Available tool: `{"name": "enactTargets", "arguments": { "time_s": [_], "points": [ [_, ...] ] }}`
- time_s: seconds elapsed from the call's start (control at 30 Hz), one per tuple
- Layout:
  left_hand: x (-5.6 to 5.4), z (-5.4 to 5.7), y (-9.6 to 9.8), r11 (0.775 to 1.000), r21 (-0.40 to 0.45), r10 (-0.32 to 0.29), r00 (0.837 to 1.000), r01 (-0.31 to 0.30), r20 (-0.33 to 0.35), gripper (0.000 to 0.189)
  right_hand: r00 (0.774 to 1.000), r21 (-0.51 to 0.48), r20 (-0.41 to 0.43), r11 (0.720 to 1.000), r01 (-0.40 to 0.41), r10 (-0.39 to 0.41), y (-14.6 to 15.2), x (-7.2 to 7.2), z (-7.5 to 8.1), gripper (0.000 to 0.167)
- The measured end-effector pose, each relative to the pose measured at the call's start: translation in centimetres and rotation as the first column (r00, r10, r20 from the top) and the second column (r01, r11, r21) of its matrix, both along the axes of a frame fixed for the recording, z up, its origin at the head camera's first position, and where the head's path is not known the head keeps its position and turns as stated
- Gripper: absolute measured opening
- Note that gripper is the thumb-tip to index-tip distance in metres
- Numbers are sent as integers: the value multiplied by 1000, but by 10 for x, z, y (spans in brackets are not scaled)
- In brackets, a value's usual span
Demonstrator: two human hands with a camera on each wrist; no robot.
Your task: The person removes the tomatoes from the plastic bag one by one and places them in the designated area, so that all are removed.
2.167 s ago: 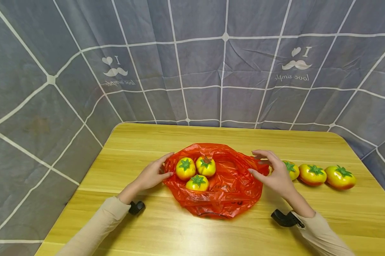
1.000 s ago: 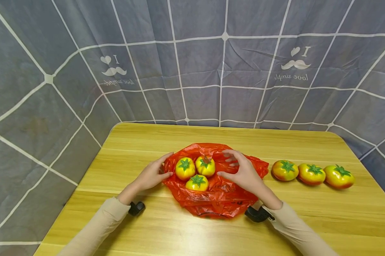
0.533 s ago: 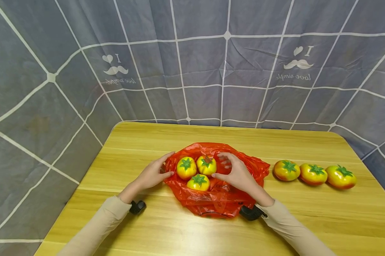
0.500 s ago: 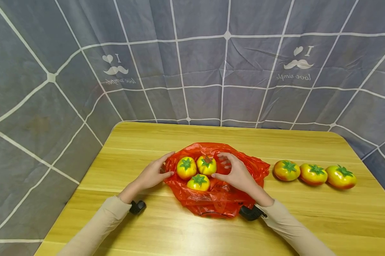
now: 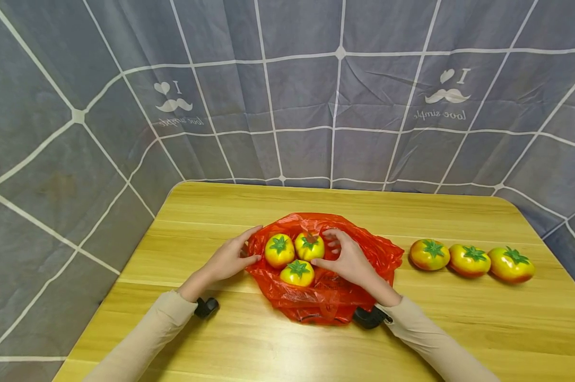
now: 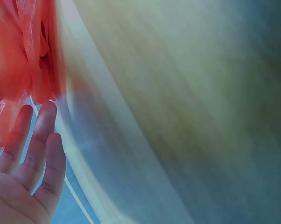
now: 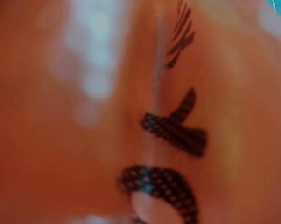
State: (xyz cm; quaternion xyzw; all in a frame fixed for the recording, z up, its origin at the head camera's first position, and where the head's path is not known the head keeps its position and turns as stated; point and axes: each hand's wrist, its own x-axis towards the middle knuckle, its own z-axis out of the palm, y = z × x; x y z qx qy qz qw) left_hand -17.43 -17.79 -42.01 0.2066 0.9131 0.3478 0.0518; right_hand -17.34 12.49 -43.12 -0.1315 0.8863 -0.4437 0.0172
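Note:
A red plastic bag (image 5: 364, 252) lies spread on the table, its mouth facing up. Inside its left half sit three yellow-red tomatoes (image 5: 279, 251) with green leafy tops, bunched together. My left hand (image 5: 225, 260) stays at the bag's left rim, thumb and fingers apart; in the left wrist view its fingers (image 6: 46, 121) extend beside the red film. My right hand (image 5: 351, 260) is over the bag's middle, fingers loosely bent, thumb tip close to the rear tomato (image 5: 310, 246). Only blurred red film with black print (image 7: 175, 133) fills the right wrist view.
Three more tomatoes (image 5: 469, 260) form a row on the wooden table (image 5: 459, 323), right of the bag. A grey curtain (image 5: 297, 101) with white lines hangs behind and to the left. Black straps (image 5: 371, 317) are on both wrists.
My right hand has moved left from the bag's right rim to over its middle, close to the tomatoes inside. The left hand and the tomatoes stay where they were.

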Motion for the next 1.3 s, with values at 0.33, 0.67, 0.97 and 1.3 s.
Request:
{"name": "enactTargets", "arguments": {
  "time_s": [0.33, 0.67, 0.97, 1.3],
  "points": [
    [0, 1, 0, 1000, -13, 5, 1000, -5, -3, 68, 1000, -9, 7, 1000, 10, -10, -4, -2, -4, 68],
    [0, 0, 0, 1000, -7, 1, 1000, -1, 8, 68, 1000, -21, 13, 1000, 5, -5, -6, -4, -8, 68],
    [0, -1, -1, 1000, -3, 6, 1000, -6, 7, 69, 999, -15, -13, 999, -31, 31, -6, -5, -12, 68],
    [1, 0, -2, 1000, -3, 3, 1000, -3, 2, 68, 999, -20, -18, 999, -50, 50, -5, -2, -9, 67]
  ]
}}
